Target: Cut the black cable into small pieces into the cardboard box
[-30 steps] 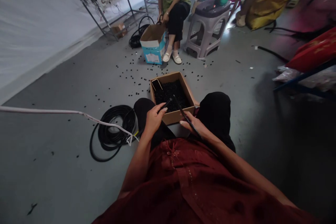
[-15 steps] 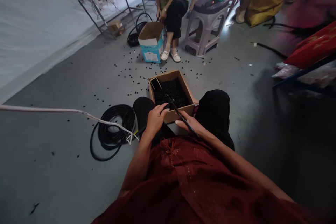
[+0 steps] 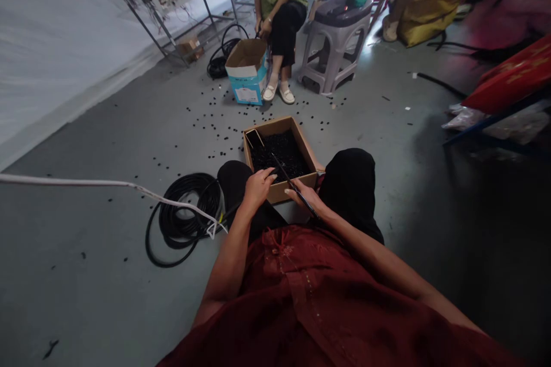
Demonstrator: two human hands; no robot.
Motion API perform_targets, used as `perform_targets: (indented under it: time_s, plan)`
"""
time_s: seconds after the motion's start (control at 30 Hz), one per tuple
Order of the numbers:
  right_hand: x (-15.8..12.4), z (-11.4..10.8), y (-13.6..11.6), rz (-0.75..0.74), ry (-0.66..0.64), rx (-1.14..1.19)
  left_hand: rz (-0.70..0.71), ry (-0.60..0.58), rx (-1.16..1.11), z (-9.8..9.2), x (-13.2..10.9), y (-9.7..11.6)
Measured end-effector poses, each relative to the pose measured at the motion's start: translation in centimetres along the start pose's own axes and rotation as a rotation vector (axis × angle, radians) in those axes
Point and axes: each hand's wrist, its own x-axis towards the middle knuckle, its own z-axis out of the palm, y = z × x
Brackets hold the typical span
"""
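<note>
right grip (image 3: pixel 312 195) closed round one dark slim tool (image 3: pixel 297 191), seemingly angled to keep its tip over the box. left grip (image 3: pixel 257 186) narrow, at the near rim; can't tell what's in it. one open box (image 3: pixel 302 146) between two knees (image 3: pixel 350 175), likely for reach, holding black bits (image 3: pixel 286 155), too many to count. one black coil (image 3: pixel 167 215) beside the left knee.

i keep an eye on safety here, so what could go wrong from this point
The long dark tool in the right hand passes close to the left hand; if it is sharp, which I can't tell, a slip might cause a cut.
In this view the white cord crosses the coil of black cable, so someone could trip there.
Small black bits lie scattered beyond the box, so someone walking by might slip.
</note>
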Motion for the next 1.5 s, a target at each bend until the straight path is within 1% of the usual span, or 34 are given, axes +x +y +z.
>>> perform_targets:
  time_s: [0.13, 0.27, 0.43, 0.57, 0.67, 0.73, 0.83, 0.9, 1.03, 1.13, 1.3, 1.5]
  plan:
    - [1.4, 0.9, 1.5, 0.041, 0.007, -0.025, -0.019, -0.037, 0.05, 1.1, 1.3, -1.3]
    - [2.4, 1.6, 2.3, 0.066, 0.005, -0.047, -0.058, -0.078, 0.086, 1.8, 2.6, -1.9]
    - [2.8, 2.4, 3.0, 0.081, 0.035, -0.078, -0.128, -0.124, 0.125, 2.5, 3.7, -2.3]
    - [2.8, 2.7, 3.5, 0.088, 0.041, -0.073, -0.141, -0.144, 0.131, 2.5, 4.0, -2.5]
    - [2.5, 2.6, 3.7, 0.114, 0.065, -0.016, -0.137, -0.116, 0.046, 1.8, 3.7, -2.5]
    - [1.9, 2.4, 3.7, 0.115, 0.067, 0.081, -0.144, -0.079, -0.038, 1.0, 3.2, -2.4]
    - [0.8, 1.8, 3.4, 0.122, 0.026, 0.249, -0.149, -0.036, -0.141, -0.5, 2.2, -2.1]
    - [0.0, 1.4, 2.9, 0.107, -0.016, 0.3, -0.147, -0.02, -0.183, -1.4, 1.4, -1.9]
    - [-1.3, 0.9, 2.0, 0.055, -0.088, 0.28, -0.143, 0.058, -0.239, -2.5, 0.0, -1.6]
    - [-1.9, 0.7, 1.5, 0.016, -0.102, 0.2, -0.119, 0.107, -0.254, -2.8, -0.9, -1.3]
    - [-2.2, 0.5, 0.7, -0.109, -0.049, 0.08, -0.124, 0.123, -0.376, -2.7, -1.5, -0.6]
    - [-2.3, 0.3, -0.5, -0.124, -0.049, 0.099, -0.118, 0.084, -0.441, -2.4, -1.5, -0.3]
